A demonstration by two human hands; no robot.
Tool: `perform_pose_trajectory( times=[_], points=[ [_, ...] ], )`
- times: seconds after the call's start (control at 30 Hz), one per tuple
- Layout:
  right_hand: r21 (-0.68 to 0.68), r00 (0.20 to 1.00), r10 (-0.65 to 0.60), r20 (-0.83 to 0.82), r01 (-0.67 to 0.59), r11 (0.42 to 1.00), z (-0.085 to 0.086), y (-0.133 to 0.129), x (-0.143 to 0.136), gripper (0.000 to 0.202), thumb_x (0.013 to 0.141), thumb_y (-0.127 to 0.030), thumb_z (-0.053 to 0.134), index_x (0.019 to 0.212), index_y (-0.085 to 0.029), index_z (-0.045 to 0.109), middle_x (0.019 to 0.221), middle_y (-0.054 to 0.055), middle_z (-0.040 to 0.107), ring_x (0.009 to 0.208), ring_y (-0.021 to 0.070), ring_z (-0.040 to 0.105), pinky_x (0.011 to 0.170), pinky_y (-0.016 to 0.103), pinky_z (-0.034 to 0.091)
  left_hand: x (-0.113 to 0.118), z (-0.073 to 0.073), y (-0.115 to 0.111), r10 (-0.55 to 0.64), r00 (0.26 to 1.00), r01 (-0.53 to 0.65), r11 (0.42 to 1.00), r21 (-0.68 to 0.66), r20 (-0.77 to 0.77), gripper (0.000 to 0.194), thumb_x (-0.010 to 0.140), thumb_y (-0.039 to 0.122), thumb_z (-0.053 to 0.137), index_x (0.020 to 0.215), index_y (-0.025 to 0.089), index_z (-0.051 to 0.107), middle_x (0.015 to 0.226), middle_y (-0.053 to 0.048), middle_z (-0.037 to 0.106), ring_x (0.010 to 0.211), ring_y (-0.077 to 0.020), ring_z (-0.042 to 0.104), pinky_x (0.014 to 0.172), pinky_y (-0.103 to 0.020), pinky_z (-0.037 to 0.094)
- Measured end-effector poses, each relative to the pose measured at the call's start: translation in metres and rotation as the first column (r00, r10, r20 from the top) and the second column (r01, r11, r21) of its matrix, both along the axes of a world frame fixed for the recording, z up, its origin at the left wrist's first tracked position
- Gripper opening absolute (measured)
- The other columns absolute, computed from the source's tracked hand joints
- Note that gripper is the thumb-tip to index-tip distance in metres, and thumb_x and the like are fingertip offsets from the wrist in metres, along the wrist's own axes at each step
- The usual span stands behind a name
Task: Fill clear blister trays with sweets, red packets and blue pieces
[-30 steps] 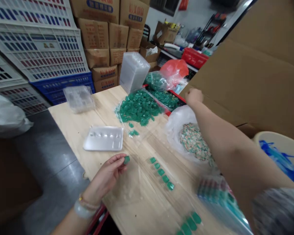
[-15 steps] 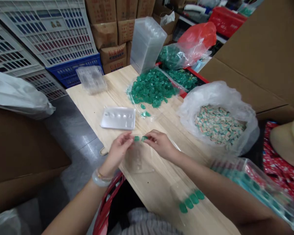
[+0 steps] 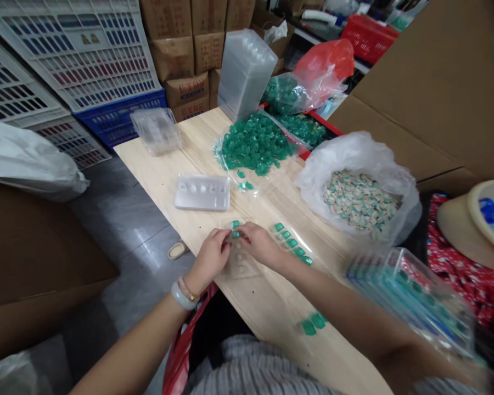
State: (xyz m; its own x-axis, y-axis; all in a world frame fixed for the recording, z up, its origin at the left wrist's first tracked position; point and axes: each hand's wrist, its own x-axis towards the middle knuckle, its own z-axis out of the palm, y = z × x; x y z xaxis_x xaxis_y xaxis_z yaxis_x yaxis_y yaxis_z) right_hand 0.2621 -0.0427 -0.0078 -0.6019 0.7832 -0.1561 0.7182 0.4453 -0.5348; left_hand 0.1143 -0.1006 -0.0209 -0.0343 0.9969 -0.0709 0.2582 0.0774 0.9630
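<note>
Pinching a squarish translucent-green piece [image 3: 235, 234] over clear plastic tray [image 3: 243, 267]: your left hand [image 3: 213, 251] nine o'clock, right hand [image 3: 258, 246] three, likely for alignment.

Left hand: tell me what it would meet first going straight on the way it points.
Most likely the nearer green piece, by the fingertips of the left hand, then the right hand just beyond; whether they already touch the piece is unclear.

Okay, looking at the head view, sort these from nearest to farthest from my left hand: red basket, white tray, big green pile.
1. White tray: just beyond your left hand.
2. Big green pile: farther back, toward the right.
3. Red basket: farthest, in the background at upper right.
</note>
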Motion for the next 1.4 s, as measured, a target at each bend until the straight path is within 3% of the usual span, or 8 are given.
perform_pose_trajectory(
  times=[0.2,0.4,0.67,0.83,1.0,1.07,1.23,1.4],
  points=[
    [0.065,0.997,-0.044,-0.062,0.048,0.997,-0.005,-0.006,0.020,0.019,0.079,-0.007,0.045,0.088,-0.014,0.059,0.083,0.006,0.060,0.079,0.0131,0.055,0.073,0.026,0.043,0.011,0.008,0.002,-0.021,0.975,0.029,0.999,0.033,-0.219,0.032,0.079,0.018,0.049,0.109,0.023,0.057,0.093,-0.007,0.053,0.085,-0.0185,0.053,0.082,-0.028,0.039],
    [0.253,0.972,0.110,0.206,-0.162,0.954,-0.017,-0.007,0.014,0.018,0.084,-0.013,0.044,0.079,-0.012,0.061,0.079,0.008,0.057,0.079,0.0167,0.050,0.074,0.028,0.041,0.019,0.011,0.010,-0.174,0.701,0.184,0.981,-0.060,-0.692,0.026,0.087,0.022,0.036,0.105,0.022,0.055,0.096,-0.004,0.054,0.080,-0.0154,0.056,0.069,-0.025,0.043],
    [0.467,0.966,0.097,0.241,-0.203,0.861,-0.019,0.000,0.022,0.014,0.080,-0.015,0.046,0.073,-0.014,0.058,0.073,0.008,0.057,0.073,0.0194,0.050,0.068,0.033,0.038,0.013,0.019,0.011,-0.273,0.623,0.328,0.942,-0.071,-0.733,0.023,0.086,0.017,0.037,0.096,0.019,0.058,0.095,-0.004,0.055,0.078,-0.0140,0.056,0.069,-0.024,0.044],
    [0.555,0.895,-0.445,-0.041,0.390,0.735,0.056,0.112,0.084,0.013,0.079,-0.019,0.044,0.077,-0.014,0.056,0.071,0.007,0.057,0.069,0.0173,0.052,0.065,0.031,0.038,0.006,0.036,0.078,-0.119,0.702,0.320,0.933,0.162,-0.702,0.025,0.087,0.025,0.038,0.098,0.017,0.060,0.090,-0.006,0.057,0.086,-0.0165,0.054,0.077,-0.028,0.043],
    [0.597,0.601,-0.777,-0.188,0.698,0.395,0.134,0.266,0.170,0.023,0.080,-0.015,0.040,0.100,-0.013,0.053,0.095,0.016,0.057,0.095,0.0242,0.055,0.077,0.040,0.039,0.025,0.034,0.174,-0.137,0.513,0.389,0.917,0.087,-0.847,0.019,0.078,0.019,0.047,0.083,0.014,0.065,0.088,-0.011,0.059,0.090,-0.0242,0.053,0.079,-0.037,0.039],
    [0.619,0.564,-0.816,-0.128,0.688,0.378,0.144,0.303,0.194,0.034,0.073,-0.011,0.052,0.108,-0.013,0.050,0.115,0.021,0.048,0.107,0.0315,0.048,0.081,0.046,0.039,0.030,0.027,0.191,-0.189,0.442,0.435,0.900,0.025,-0.877,0.017,0.075,0.015,0.049,0.077,0.012,0.065,0.084,-0.013,0.059,0.089,-0.0256,0.053,0.078,-0.038,0.038],
    [0.582,0.690,-0.688,-0.227,0.662,0.472,0.124,0.309,0.189,0.018,0.078,-0.016,0.044,0.082,-0.020,0.061,0.089,0.009,0.060,0.097,0.0306,0.055,0.085,0.054,0.040,0.024,0.017,0.195,-0.206,0.595,0.434,0.896,0.095,-0.777,0.012,0.070,0.014,0.054,0.079,0.016,0.061,0.081,-0.006,0.059,0.081,-0.0194,0.054,0.074,-0.032,0.038],
    [0.484,0.916,-0.266,-0.301,0.387,0.785,0.078,0.225,0.105,0.041,0.067,-0.006,0.047,0.106,-0.014,0.057,0.097,0.010,0.057,0.077,0.0186,0.057,0.073,0.038,0.049,0.022,0.028,0.197,-0.232,0.957,0.243,0.969,0.047,-0.176,0.018,0.063,0.025,0.065,0.066,0.015,0.051,0.062,0.003,0.051,0.057,-0.0094,0.046,0.054,-0.022,0.034]
  ],
)
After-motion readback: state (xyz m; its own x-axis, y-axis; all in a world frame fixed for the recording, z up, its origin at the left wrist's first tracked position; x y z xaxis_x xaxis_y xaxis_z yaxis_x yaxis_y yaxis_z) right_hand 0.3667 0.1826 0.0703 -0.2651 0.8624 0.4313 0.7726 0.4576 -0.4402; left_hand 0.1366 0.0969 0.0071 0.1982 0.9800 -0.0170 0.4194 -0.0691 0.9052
